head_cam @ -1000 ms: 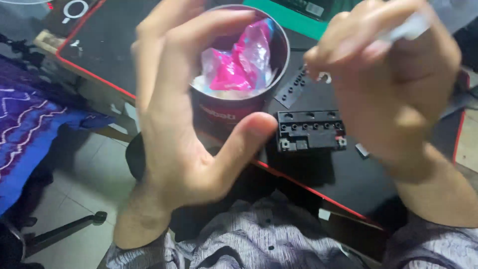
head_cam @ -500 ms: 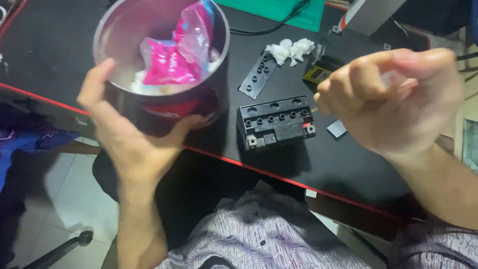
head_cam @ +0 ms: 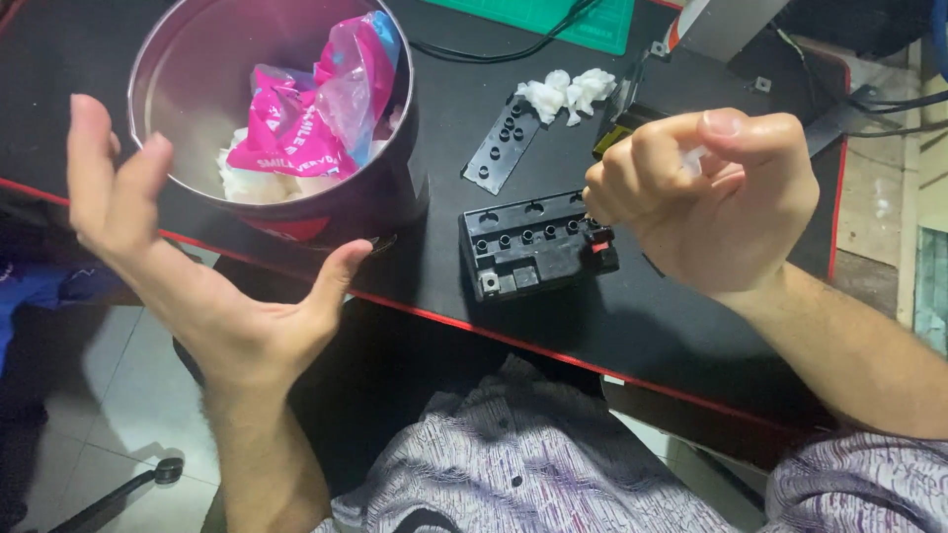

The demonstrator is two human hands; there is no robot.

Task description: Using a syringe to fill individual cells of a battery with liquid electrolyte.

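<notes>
Fingers of the right hand (head_cam: 706, 202) curl tight around a small white scrap, poised just above the black battery (head_cam: 533, 252) on the dark desk (head_cam: 691, 326). Left hand (head_cam: 197, 266) is spread wide, holding nothing, beside the metal tin (head_cam: 395, 178) with its pink wrapper (head_cam: 296, 123). White wads (head_cam: 568, 94) and a black cap strip (head_cam: 502, 146) lie behind the battery, its fill holes uncovered, so I'd judge the work midway.

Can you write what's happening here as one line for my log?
left hand: open beside round tin | right hand: pinching white bit above black battery | tin: pink wrapper
</notes>
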